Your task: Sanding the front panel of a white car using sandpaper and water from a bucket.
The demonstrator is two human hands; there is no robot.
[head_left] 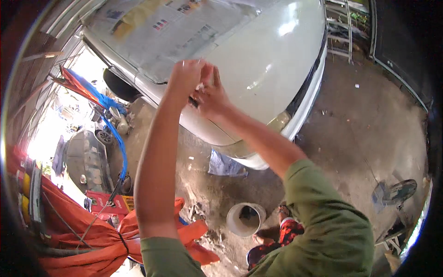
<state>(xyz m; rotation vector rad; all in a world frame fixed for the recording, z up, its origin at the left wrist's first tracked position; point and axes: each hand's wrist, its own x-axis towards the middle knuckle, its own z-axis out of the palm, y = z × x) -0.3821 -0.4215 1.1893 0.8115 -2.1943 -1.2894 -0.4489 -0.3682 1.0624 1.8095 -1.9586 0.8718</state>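
My left hand (pixel 185 77) and my right hand (pixel 213 99) are raised close together over the white car's hood (pixel 258 74). Both have their fingers curled in. Between them show a whitish bit and a small dark piece (pixel 193 102), too small and too covered by the fingers to name. Behind the hands, the windshield (pixel 161 34) looks covered with printed paper sheets. A black wiper arm (pixel 154 81) lies along its lower edge, just left of my left wrist.
A white bucket (pixel 234 227) with something dark inside stands by my feet. Orange tarp (pixel 83 231) hangs at the lower left, near a blue strap (pixel 121 147) and a loose car bumper (pixel 87 159). On the right are a fan (pixel 400 191) and a ladder (pixel 339 27).
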